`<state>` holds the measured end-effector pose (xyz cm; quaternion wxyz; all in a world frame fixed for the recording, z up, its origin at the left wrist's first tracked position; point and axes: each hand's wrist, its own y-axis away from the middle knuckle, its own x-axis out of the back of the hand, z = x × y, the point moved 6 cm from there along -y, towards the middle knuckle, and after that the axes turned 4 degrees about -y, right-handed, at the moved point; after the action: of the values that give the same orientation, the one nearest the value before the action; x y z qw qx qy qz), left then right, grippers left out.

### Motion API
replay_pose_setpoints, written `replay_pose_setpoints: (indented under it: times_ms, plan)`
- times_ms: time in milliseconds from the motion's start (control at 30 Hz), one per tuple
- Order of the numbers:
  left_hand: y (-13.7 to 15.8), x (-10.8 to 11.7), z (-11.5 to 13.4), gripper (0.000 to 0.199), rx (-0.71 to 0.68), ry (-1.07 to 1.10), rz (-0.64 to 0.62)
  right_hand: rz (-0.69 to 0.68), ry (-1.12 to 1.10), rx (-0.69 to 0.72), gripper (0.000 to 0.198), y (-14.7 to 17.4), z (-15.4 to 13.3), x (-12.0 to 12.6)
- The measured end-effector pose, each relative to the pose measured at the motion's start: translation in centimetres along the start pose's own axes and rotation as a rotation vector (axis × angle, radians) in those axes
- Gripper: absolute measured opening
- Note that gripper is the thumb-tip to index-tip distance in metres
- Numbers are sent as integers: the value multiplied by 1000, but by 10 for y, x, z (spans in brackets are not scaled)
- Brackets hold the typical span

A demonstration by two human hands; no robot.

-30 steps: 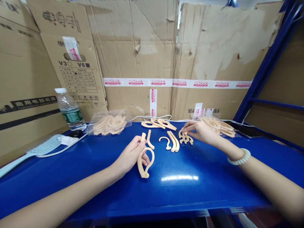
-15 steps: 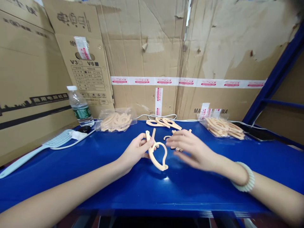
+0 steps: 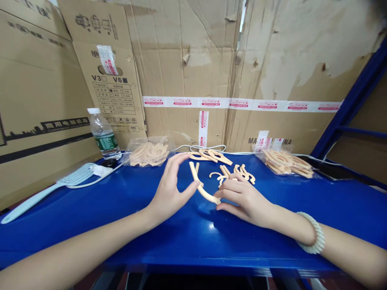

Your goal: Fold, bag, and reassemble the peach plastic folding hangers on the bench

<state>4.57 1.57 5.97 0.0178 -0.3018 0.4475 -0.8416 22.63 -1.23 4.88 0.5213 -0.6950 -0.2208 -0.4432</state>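
My right hand [image 3: 246,199] pinches the lower end of a beige curved hanger piece [image 3: 207,194], which I hold tilted above the blue table. The piece's long arm [image 3: 192,171] rises toward my left hand [image 3: 172,187]. That hand is open, thumb and fingers spread around the upper part. Its thumb tip is right by the piece; whether it touches, I cannot tell. Just behind my right hand lie loose beige hooks [image 3: 244,174] and short straight parts [image 3: 224,170], partly hidden by its fingers. Several beige looped hanger pieces [image 3: 208,155] lie farther back.
A clear bag of beige pieces [image 3: 148,153] lies at back left, another bag [image 3: 286,161] at back right beside a dark phone [image 3: 332,171]. On the left are a water bottle [image 3: 105,137] and light blue hairbrush [image 3: 54,187]. Cardboard [image 3: 187,72] walls the back.
My left hand has let go of the hanger piece and spread its fingers. My right hand has moved in and taken its lower end. The piece has turned, its loop now seen edge-on.
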Motion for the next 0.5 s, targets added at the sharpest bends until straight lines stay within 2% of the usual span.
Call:
replay_pose_setpoints:
  times_ms: [67, 133, 200, 333, 500]
  plan:
    - [6, -8, 24, 37, -325, -200, -162, 28, 10, -10, 26, 2, -1, -2]
    - [16, -19, 36, 21, -488, -287, -332, 40, 16, 1, 27, 3, -5, -5]
    - [23, -28, 38, 11, -508, -319, -425, 24, 25, 36, 29, 3, -11, -8]
    - [32, -39, 37, 29, -561, -420, -502, -21, 45, 81, 32, 2, -18, -14]
    - [31, -37, 41, 32, -583, -445, -485, 7, -237, -29, 22, 0, -11, -12]
